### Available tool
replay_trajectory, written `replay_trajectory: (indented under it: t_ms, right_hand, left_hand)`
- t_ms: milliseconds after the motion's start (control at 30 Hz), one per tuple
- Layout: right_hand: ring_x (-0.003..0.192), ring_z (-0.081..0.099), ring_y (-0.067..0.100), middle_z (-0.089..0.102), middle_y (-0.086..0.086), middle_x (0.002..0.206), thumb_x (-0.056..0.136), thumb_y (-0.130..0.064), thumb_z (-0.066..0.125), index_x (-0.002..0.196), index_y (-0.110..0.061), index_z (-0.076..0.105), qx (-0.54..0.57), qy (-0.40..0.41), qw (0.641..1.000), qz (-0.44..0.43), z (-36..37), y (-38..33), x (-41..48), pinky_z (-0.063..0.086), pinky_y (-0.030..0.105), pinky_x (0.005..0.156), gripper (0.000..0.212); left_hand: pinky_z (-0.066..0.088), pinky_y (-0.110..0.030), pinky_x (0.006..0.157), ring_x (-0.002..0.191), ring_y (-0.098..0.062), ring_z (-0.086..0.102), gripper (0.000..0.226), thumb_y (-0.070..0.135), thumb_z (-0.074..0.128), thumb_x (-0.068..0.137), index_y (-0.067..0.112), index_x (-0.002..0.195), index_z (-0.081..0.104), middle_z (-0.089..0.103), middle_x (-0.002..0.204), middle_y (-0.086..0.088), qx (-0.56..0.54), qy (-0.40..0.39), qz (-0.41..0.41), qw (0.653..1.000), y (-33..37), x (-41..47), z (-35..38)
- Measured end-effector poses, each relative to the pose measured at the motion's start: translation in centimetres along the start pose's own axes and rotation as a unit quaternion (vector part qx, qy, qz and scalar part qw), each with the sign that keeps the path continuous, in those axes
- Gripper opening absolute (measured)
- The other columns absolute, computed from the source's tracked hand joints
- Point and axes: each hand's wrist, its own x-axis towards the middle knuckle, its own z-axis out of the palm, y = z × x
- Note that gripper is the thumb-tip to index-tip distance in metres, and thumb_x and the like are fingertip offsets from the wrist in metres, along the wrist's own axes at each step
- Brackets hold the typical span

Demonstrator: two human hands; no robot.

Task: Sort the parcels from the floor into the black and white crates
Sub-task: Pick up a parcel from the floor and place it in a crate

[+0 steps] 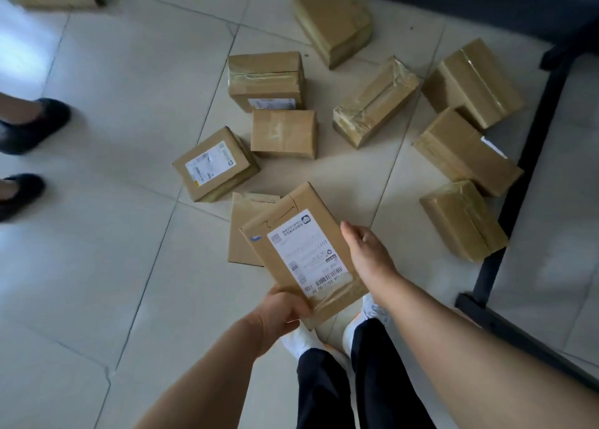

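Head view: brown cardboard parcel with white shipping label (304, 250) held above pale tiled floor (129, 234).
Left hand (282, 312): fingers curled round its near corner.
Right hand (366, 253): thumb straight along its right edge; fingers hidden underneath, grip cannot be told.
Other brown taped boxes (283, 133): scattered on the floor beyond.

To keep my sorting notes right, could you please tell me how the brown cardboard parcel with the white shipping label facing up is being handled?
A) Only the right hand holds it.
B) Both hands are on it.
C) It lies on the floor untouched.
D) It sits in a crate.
B: the left hand grips the near end of the brown cardboard parcel with the white shipping label, and the right hand lies along its right edge.
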Motion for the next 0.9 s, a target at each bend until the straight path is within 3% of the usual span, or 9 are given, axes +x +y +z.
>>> replay_trajectory:
  t_ms: [167, 300, 400, 467, 533, 600, 700, 800, 900]
  right_hand:
    - [0.114, 0.058, 0.026, 0.065, 0.004, 0.117, 0.098, -0.049, 0.045, 0.116, -0.019, 0.063, -0.016, -0.036, 0.999, 0.015, 1.7, 2.6, 2.0, 0.043, 0.031, 0.091, 0.039]
    - [0.105, 0.064, 0.034, 0.069, 0.016, 0.109, 0.097, -0.048, 0.046, 0.107, -0.008, 0.066, -0.033, -0.061, 0.997, 0.027, 1.7, 3.2, 2.9, 0.05, 0.045, 0.096, 0.045]
    - [0.104, 0.064, 0.037, 0.069, 0.021, 0.108, 0.098, -0.049, 0.044, 0.104, -0.006, 0.066, -0.038, -0.046, 0.998, 0.023, 1.2, 2.5, 3.7, 0.05, 0.049, 0.095, 0.049]
    - [0.105, 0.064, 0.035, 0.069, 0.018, 0.111, 0.098, -0.052, 0.04, 0.109, -0.01, 0.066, -0.04, -0.041, 0.998, 0.026, 1.4, 1.9, 4.5, 0.05, 0.048, 0.096, 0.05]
    - [0.099, 0.067, 0.032, 0.071, 0.015, 0.109, 0.097, -0.057, 0.038, 0.107, -0.014, 0.069, -0.034, -0.079, 0.995, 0.044, 2.1, 1.6, 5.4, 0.053, 0.044, 0.093, 0.054]
    - [0.085, 0.069, 0.029, 0.072, 0.013, 0.098, 0.093, -0.065, 0.04, 0.092, -0.018, 0.072, 0.008, -0.133, 0.986, 0.099, 2.7, 1.7, 6.4, 0.055, 0.039, 0.082, 0.057]
    - [0.068, 0.071, 0.027, 0.073, 0.009, 0.083, 0.084, -0.075, 0.043, 0.074, -0.024, 0.077, 0.084, -0.207, 0.96, 0.167, 3.3, 2.8, 7.7, 0.058, 0.036, 0.066, 0.063]
    - [0.081, 0.073, 0.029, 0.077, 0.009, 0.091, 0.08, -0.082, 0.039, 0.078, -0.027, 0.08, 0.082, -0.236, 0.955, 0.158, 3.3, 4.0, 8.1, 0.058, 0.043, 0.083, 0.068]
    - [0.089, 0.073, 0.026, 0.077, 0.005, 0.097, 0.079, -0.086, 0.032, 0.083, -0.033, 0.079, 0.04, -0.234, 0.962, 0.136, 2.9, 3.7, 6.5, 0.052, 0.045, 0.097, 0.071]
  left_hand:
    - [0.048, -0.046, 0.104, 0.105, -0.029, 0.063, 0.079, 0.001, 0.059, 0.05, 0.012, 0.128, 0.054, 0.069, 0.119, -0.01, -0.041, 0.027, 0.008, 0.999, -1.9, 3.4, -0.4]
    - [0.047, -0.043, 0.091, 0.101, -0.024, 0.061, 0.06, 0.007, 0.055, 0.063, 0.014, 0.123, 0.055, 0.067, 0.118, -0.006, -0.043, -0.018, -0.008, 0.999, -2.3, 3.3, -1.8]
    - [0.044, -0.052, 0.094, 0.111, -0.034, 0.052, 0.054, 0.032, 0.059, 0.068, 0.017, 0.12, 0.056, 0.054, 0.12, -0.014, -0.188, -0.026, -0.021, 0.982, -2.2, 3.6, -4.2]
    - [0.036, -0.064, 0.104, 0.136, -0.044, 0.037, 0.081, 0.061, 0.05, 0.086, 0.02, 0.153, 0.029, 0.038, 0.148, -0.02, -0.257, 0.005, -0.036, 0.966, -1.8, 4.5, -5.4]
    - [0.026, -0.067, 0.111, 0.147, -0.044, 0.02, 0.098, 0.081, 0.036, 0.084, 0.022, 0.158, 0.009, 0.017, 0.163, -0.017, -0.233, 0.03, -0.043, 0.971, -1.5, 6.1, -5.7]
    - [0.022, -0.066, 0.114, 0.147, -0.042, 0.021, 0.107, 0.09, 0.028, 0.076, 0.023, 0.158, 0.015, 0.02, 0.163, -0.014, -0.204, 0.026, -0.048, 0.977, -1.4, 8.0, -5.2]
    - [0.03, -0.064, 0.111, 0.134, -0.042, 0.046, 0.112, 0.099, 0.022, 0.066, 0.022, 0.143, 0.05, 0.052, 0.144, -0.015, -0.212, -0.042, -0.021, 0.976, -1.4, 10.4, -3.5]
    - [0.037, -0.06, 0.108, 0.126, -0.039, 0.056, 0.092, 0.093, 0.027, 0.074, 0.023, 0.117, 0.069, 0.065, 0.131, -0.013, -0.272, -0.058, 0.021, 0.96, -1.6, 11.4, -2.3]
    - [0.039, -0.058, 0.107, 0.122, -0.036, 0.06, 0.081, 0.088, 0.03, 0.079, 0.027, 0.115, 0.071, 0.069, 0.124, -0.007, -0.28, -0.043, 0.032, 0.959, -2.0, 10.9, -2.4]
